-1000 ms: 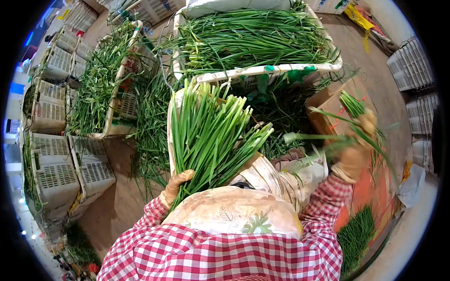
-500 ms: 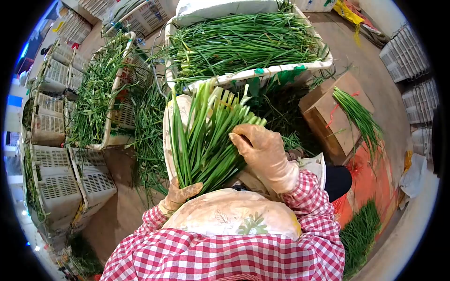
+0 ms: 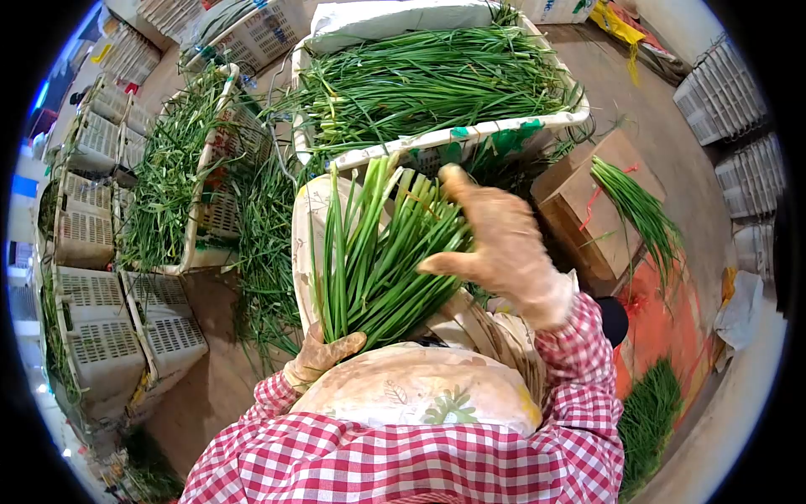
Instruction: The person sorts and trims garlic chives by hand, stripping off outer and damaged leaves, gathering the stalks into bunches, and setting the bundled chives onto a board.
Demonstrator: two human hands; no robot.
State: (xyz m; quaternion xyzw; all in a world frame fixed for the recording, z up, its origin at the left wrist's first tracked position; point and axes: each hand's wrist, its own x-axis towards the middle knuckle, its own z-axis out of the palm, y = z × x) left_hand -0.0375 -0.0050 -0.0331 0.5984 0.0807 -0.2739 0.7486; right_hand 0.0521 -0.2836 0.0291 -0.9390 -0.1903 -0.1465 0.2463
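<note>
The gloved left hand (image 3: 326, 353) sits low at the waist, and I see its thumb laid across the leafy end of a loose, fanned bundle of long green stalks with pale cut ends (image 3: 395, 269); that grip is closed on the bundle. The gloved right hand (image 3: 504, 239) reaches forward over the bundle's right side, its forearm in a red-and-white checked sleeve (image 3: 579, 344) angling in from the lower right. I read that grip as wide: thumb stretched out to the left above the stalks, fingers pointing up and away near the cut ends, slightly blurred. Whether it touches them, I cannot tell.

The bundle lies over the lap, against the cream cloth apron with a leaf print (image 3: 420, 386). Its long axis runs from the left hand forward and a little rightward, cut ends pointing away from the body; I see the left stalks running nearly straight ahead and the right ones slanting outward.

Just beyond the cut ends I have a white plastic crate (image 3: 470, 133) heaped with greens. To the right, a smaller green bundle with a red tie (image 3: 634, 206) rests on a brown cardboard box (image 3: 571, 185).
</note>
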